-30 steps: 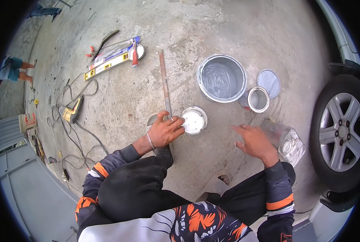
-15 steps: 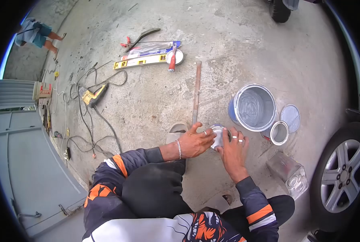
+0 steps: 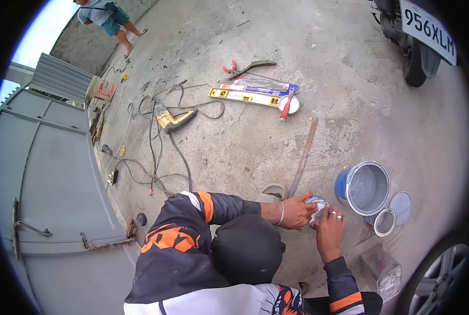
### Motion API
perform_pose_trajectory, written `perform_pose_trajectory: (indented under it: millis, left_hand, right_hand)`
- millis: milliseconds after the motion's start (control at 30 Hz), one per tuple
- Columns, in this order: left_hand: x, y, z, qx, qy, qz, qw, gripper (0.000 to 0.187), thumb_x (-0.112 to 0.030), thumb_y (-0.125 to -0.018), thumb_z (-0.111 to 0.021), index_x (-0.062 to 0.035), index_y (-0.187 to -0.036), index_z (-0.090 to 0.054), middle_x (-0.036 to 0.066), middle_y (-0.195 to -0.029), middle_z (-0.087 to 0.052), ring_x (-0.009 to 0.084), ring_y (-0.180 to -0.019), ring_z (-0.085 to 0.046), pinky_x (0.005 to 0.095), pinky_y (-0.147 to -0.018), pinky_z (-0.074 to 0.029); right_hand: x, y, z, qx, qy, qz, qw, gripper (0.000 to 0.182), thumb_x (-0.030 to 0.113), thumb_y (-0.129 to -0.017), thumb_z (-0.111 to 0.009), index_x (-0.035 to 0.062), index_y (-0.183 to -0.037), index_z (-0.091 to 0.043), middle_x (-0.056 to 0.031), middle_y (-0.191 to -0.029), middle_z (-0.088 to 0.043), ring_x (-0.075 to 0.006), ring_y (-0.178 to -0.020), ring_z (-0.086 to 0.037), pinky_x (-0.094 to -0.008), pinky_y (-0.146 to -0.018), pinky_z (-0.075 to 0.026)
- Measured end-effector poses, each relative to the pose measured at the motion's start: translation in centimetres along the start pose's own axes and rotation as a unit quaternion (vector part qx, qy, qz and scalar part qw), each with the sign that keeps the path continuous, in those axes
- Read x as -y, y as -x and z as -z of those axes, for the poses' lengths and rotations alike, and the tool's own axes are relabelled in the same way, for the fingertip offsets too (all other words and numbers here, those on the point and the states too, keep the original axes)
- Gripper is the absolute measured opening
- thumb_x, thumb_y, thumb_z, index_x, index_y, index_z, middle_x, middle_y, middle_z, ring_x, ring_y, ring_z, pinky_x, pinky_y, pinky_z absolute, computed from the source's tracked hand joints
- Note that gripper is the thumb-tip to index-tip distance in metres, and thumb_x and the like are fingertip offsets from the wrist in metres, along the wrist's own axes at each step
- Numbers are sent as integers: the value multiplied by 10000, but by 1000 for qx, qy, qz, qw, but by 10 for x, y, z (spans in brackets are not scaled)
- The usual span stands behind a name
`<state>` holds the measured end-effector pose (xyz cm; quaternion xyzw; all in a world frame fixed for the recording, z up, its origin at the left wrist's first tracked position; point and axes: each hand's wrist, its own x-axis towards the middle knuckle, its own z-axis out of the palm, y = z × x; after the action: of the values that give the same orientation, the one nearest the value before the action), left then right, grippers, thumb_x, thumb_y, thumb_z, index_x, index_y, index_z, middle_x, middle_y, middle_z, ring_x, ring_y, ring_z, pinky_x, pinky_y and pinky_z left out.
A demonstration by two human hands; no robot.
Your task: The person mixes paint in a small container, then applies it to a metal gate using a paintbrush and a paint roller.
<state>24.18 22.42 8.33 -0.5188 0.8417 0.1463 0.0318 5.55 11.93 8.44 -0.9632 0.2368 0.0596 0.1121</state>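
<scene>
Between my hands stands a small round metal can (image 3: 317, 205) with a silvery top, partly covered by my fingers. My left hand (image 3: 297, 212), with a bracelet at its wrist, holds the can from the left, thumb and fingers at its rim. From the right, my right hand (image 3: 331, 229) grips the rim with bent fingers, rings on two of them. A blue bucket (image 3: 341, 185) with grey paint inside is just beyond my right hand. Beside it are a smaller open can (image 3: 385, 222) and a round grey lid (image 3: 401, 208).
A flat metal bar (image 3: 303, 155) lies ahead. Farther off are a yellow level (image 3: 245, 97) and a red-handled paintbrush (image 3: 286, 107) on a round lid. A power tool (image 3: 172, 119) lies among cords. A square tin (image 3: 380, 270) and car wheel (image 3: 439, 286) are at right; a person (image 3: 113, 21) stands far left.
The view has swung, so the surroundings appear shifted right and down, and a licence plate shows at upper right. Both hands stay at the can, with my right fingers now more bent.
</scene>
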Motion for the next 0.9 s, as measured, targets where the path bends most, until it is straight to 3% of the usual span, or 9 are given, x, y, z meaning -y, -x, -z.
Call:
perform_pose_trajectory:
  millis: [133,167,333,367,433,500,633,700,900]
  left_hand:
    - [2,5,-1,-124,70,30,989,391,-525,-918,-735,-175,-1088,-772,21,-1307,-667,229,-1333,-540,592,-1170,-240]
    - [2,5,-2,-155,85,56,983,388,-528,-922,-733,-178,-1085,-761,11,-1265,-664,222,-1311,-546,583,-1150,-248]
    - [30,18,3,-255,109,232,932,361,-525,-924,-750,-171,-991,-736,-14,-1158,-646,199,-1215,-569,544,-1057,-274]
    - [46,23,3,-216,113,286,927,351,-514,-922,-758,-167,-971,-739,-14,-1164,-646,198,-1202,-569,544,-1047,-276]
    - [89,34,-4,-136,120,392,902,334,-491,-917,-775,-159,-931,-745,-14,-1175,-644,197,-1177,-570,544,-1027,-280]
    - [141,44,-38,-227,125,457,851,292,-433,-935,-759,-148,-873,-766,9,-1200,-646,206,-1153,-565,552,-1027,-275]
    - [238,65,-53,-290,-26,543,787,182,-246,-918,-752,-205,-1094,-772,19,-1274,-651,231,-1221,-588,557,-992,-315]
    - [297,80,-39,-317,-15,574,755,297,-243,-919,-727,-251,-1214,-757,25,-1272,-669,237,-1250,-595,573,-994,-325]
    - [439,87,10,-251,78,693,671,255,-345,-957,-646,-240,-1113,-819,86,-1205,-762,306,-1190,-682,611,-1072,-304]
  right_hand:
    - [2,6,10,-15,-27,-22,999,649,324,-858,-830,22,-1372,-573,-136,-1290,-599,-307,-1203,-559,-464,-1045,-405]
    - [3,9,10,-27,-24,-19,999,537,321,-869,-822,47,-1268,-589,-125,-1220,-605,-294,-1144,-573,-465,-1006,-417]
    - [13,26,9,-34,-42,17,998,381,311,-919,-772,88,-1191,-625,-109,-1134,-624,-282,-1049,-594,-450,-896,-419]
    - [16,27,14,-35,-55,26,998,357,305,-928,-763,91,-1182,-633,-110,-1115,-633,-286,-1033,-601,-449,-886,-418]
    - [20,29,26,-30,-84,40,995,317,290,-941,-747,90,-1165,-646,-115,-1071,-651,-293,-999,-618,-449,-871,-417]
    - [23,29,37,-23,-116,48,992,283,269,-950,-735,84,-1148,-655,-121,-1023,-669,-299,-960,-636,-449,-859,-416]
    - [17,35,35,40,-154,47,986,272,246,-942,-735,88,-1148,-656,-134,-974,-689,-315,-899,-668,-461,-849,-424]
    - [18,35,33,78,-172,41,981,267,243,-936,-737,95,-1144,-657,-135,-961,-696,-322,-873,-679,-466,-840,-428]
    - [22,21,39,174,-179,54,967,281,247,-924,-744,116,-1162,-672,-126,-940,-707,-330,-864,-696,-474,-817,-458]
